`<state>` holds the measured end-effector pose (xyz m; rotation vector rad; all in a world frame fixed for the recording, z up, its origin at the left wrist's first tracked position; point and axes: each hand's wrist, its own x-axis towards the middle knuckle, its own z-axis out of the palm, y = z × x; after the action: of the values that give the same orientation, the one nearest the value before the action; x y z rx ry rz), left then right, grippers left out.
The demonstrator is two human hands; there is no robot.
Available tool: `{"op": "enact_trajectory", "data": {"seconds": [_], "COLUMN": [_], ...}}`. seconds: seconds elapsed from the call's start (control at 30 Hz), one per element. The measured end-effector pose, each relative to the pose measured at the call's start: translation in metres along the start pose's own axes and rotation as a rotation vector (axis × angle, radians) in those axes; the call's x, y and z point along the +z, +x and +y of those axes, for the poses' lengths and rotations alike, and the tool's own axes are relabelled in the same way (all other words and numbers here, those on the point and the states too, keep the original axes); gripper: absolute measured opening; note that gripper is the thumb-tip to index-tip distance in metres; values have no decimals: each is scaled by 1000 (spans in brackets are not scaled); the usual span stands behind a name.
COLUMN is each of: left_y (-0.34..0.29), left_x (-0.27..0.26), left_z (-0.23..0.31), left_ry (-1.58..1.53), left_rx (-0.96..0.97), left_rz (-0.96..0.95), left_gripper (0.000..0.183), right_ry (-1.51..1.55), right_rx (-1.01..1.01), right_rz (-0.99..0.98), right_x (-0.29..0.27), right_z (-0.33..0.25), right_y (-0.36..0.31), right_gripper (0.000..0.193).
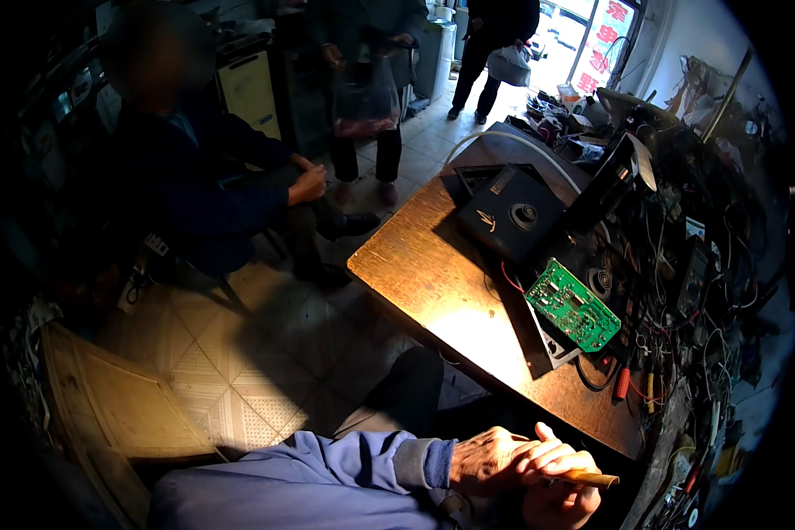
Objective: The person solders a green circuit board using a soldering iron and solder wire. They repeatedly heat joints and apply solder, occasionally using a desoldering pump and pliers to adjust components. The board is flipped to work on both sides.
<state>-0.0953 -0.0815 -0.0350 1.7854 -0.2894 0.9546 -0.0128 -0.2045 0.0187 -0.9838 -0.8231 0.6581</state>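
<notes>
My left hand [490,461], in a blue-purple sleeve, reaches across in front of me near the table's near edge. Its fingers curl over a short, slim yellow-brown stick [592,479], whose kind I cannot make out. Just beneath, my right hand [564,507] is closed around the same stick, partly hidden by the left fingers. On the wooden table [424,256] beyond, a green circuit board [574,305] lies tilted on an opened appliance, with a red wire at its left side. A black panel with a round emblem [523,215] sits behind the board.
A red-handled tool [623,383] and a yellow-handled one [650,392] lie right of the board. Tangled cables and a multimeter [694,277] crowd the right side. A seated person [194,185] and two standing people are across the table. A wooden chair [119,389] stands at left.
</notes>
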Motion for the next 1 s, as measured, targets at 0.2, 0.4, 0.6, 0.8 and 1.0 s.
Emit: {"op": "enact_trajectory", "data": {"seconds": [0.2,0.4,0.6,0.8,1.0], "left_y": [-11,-19,2,-13,-13], "left_x": [4,17,-14,7,8], "left_z": [-2,-11,26,7,6], "left_ry": [-67,-117,-378,-359,-374], "left_rx": [-132,72,-67,-207,-299], "left_rz": [-43,67,14,-79,-134], "left_gripper": [49,60,54,18,17], "right_ry": [-110,-272,-305,-236,-225], "right_rx": [64,33,69,29,18], "right_rz": [66,192,113,54,48], "right_x": [-13,43,25,23,16], "right_z": [7,-26,-14,-15,-14], "right_y": [-10,10,-4,0,1], "right_gripper": [51,31,36,36,37]}}
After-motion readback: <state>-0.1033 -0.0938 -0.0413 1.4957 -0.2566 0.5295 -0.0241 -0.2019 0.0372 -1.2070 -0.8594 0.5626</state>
